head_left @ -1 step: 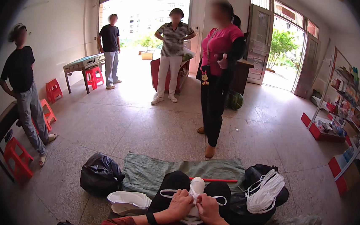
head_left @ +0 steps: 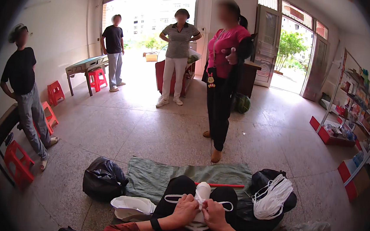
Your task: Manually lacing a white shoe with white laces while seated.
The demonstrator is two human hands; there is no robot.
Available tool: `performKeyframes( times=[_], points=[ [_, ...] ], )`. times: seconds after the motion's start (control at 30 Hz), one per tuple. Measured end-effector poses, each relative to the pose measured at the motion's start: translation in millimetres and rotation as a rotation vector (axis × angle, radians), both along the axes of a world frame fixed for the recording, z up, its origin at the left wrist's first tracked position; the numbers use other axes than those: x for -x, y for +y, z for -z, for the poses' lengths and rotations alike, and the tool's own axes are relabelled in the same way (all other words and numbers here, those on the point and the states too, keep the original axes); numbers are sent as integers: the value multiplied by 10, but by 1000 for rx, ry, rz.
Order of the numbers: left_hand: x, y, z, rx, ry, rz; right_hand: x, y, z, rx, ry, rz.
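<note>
Between my knees rests a white, rounded, elongated object (head_left: 203, 190) whose kind I cannot make out. Flat white cord (head_left: 172, 198) lies across it, with a loop sticking out on each side. My left hand (head_left: 186, 207) has its fingers closed on the cord at the middle of the object. Close against it, my right hand (head_left: 213, 212) pinches the cord too, thumb and fingers together. The hands partly hide where the cord strands cross. To the right, a bundle of the same white cord (head_left: 272, 197) lies on a black plastic bag (head_left: 290, 201).
A green woven cloth (head_left: 145, 173) covers the floor before my knees, with a red stick (head_left: 225, 185) over it. At left are a black bag (head_left: 104, 178) and a white container (head_left: 132, 207). Several people stand around, one in pink (head_left: 229, 45) nearest. Shelves (head_left: 347, 98) stand right.
The person in pink has opened and shifted the hand held at waist height. My hands and the cord look unchanged.
</note>
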State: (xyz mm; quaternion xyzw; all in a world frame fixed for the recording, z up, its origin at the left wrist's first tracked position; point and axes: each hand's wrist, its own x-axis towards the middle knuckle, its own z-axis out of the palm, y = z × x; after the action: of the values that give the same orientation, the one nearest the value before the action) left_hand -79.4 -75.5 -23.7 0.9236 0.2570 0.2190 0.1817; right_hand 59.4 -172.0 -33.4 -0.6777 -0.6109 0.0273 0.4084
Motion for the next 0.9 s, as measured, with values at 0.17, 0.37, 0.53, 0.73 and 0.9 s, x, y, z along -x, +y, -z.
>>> performKeyframes(
  times=[0.17,0.37,0.53,0.73,0.9],
  points=[
    [-5,28,-10,25,20,-4,-6,17,19,27,-77,10],
    [-36,18,23,13,-41,50,13,-18,-61,42,-116,18],
    [71,82,24,-58,-42,79,-3,-38,-156,20,-148,-42],
    [205,225,-323,237,-414,21,15,44,-115,41,110,-10],
    [-37,207,-70,613,-585,112,-13,79,-91,32,66,-32]
  ],
)
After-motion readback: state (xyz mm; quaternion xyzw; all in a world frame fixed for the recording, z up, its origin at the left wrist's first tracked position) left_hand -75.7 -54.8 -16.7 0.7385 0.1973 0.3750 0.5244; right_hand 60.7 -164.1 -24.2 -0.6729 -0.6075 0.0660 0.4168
